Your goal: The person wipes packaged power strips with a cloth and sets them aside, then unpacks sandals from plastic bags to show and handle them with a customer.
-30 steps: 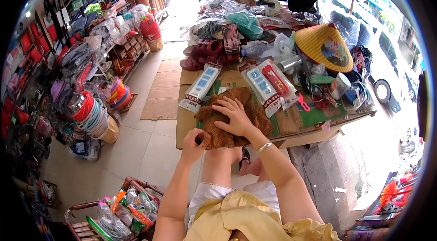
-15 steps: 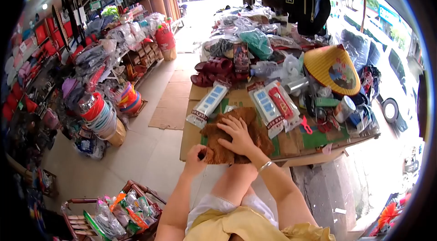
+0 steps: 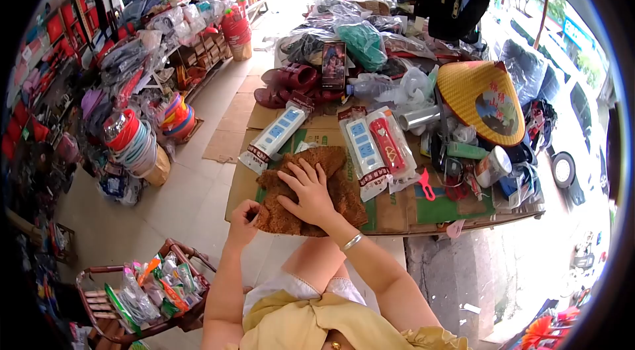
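Note:
A brown, rough-textured cloth [image 3: 344, 192] lies bunched at the near edge of the cardboard-covered table [image 3: 397, 214]. My right hand [image 3: 307, 194] rests flat on top of it with fingers spread. At the cloth's left edge, my left hand [image 3: 245, 221] pinches its border between thumb and fingers. Just beyond the cloth lies a packaged power strip [image 3: 279, 131] on the left. To the right are another packaged power strip [image 3: 365, 151] and a red item in clear wrap [image 3: 389, 146].
A yellow conical hat [image 3: 479, 98], a white cup [image 3: 493, 166] and a pink plastic piece [image 3: 426, 184] are on the table's right. Maroon sandals [image 3: 291, 79] and bagged goods are behind. Stacked buckets [image 3: 129, 141] and a bamboo chair [image 3: 109, 270] holding packets stand at left.
The camera view has shifted, so the table and hands appear farther left. My right hand still lies on the cloth and my left still pinches its edge.

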